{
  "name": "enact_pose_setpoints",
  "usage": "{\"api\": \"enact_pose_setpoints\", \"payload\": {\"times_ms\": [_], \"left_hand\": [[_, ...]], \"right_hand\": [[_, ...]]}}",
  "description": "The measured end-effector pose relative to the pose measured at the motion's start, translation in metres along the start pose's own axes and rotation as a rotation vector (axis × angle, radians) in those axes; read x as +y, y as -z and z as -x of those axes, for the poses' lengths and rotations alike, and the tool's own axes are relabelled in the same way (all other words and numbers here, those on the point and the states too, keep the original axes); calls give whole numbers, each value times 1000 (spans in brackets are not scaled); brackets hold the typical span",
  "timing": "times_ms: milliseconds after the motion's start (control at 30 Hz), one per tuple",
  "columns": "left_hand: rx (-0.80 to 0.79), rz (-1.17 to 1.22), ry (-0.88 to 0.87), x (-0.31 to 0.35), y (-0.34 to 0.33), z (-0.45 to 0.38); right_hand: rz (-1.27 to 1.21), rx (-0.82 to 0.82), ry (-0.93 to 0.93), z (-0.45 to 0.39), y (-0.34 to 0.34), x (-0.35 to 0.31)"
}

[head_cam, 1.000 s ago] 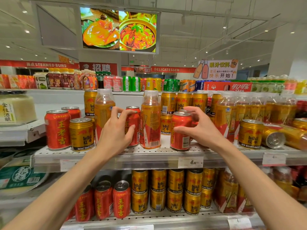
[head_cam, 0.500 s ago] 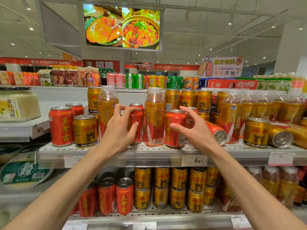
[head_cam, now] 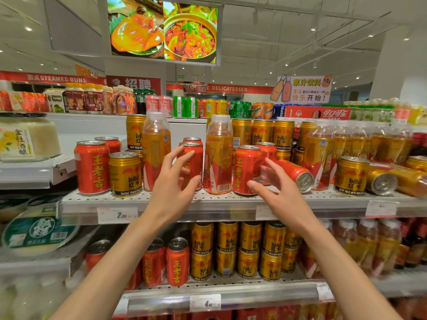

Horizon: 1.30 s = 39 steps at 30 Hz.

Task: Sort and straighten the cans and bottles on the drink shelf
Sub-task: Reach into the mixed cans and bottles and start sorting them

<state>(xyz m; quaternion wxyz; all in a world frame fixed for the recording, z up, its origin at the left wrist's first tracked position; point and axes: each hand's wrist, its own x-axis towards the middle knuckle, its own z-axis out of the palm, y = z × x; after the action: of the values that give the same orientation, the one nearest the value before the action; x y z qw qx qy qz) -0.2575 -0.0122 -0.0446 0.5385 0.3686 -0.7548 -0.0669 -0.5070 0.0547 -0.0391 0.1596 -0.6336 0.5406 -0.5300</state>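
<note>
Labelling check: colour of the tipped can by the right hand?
Red tipped can, silver end; head view.

Upright red cans (head_cam: 246, 172) and gold bottles (head_cam: 218, 155) stand mixed on the shelf (head_cam: 208, 200); one red can (head_cam: 294, 173) lies toppled.

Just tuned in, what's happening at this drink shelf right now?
A person is tidying the upper shelf. The left hand reaches for an upright red can, fingers spread and apparently not gripping it. The right hand is open beside another upright red can. Just right of it, a red can on its side and a tipped gold can still need standing up.
</note>
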Motion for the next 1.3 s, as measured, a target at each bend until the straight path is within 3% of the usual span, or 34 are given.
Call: {"api": "enact_pose_setpoints", "payload": {"times_ms": [100, 267, 433, 633, 933, 1300], "left_hand": [[51, 154, 16, 14, -6, 26], [-53, 327, 181, 28, -25, 88], [-111, 354, 347, 30, -51, 132], [-105, 344, 455, 53, -98, 155], [-67, 235, 509, 115, -184, 155], [-110, 42, 392, 131, -190, 149]], "right_hand": [[-61, 68, -15, 38, 3, 5], [-99, 142, -168, 105, 11, 34], [-61, 161, -318, 145, 24, 81], [-42, 95, -372, 147, 63, 128], [-23, -36, -332, 115, 159, 179], [231, -104, -171, 109, 188, 180]]}}
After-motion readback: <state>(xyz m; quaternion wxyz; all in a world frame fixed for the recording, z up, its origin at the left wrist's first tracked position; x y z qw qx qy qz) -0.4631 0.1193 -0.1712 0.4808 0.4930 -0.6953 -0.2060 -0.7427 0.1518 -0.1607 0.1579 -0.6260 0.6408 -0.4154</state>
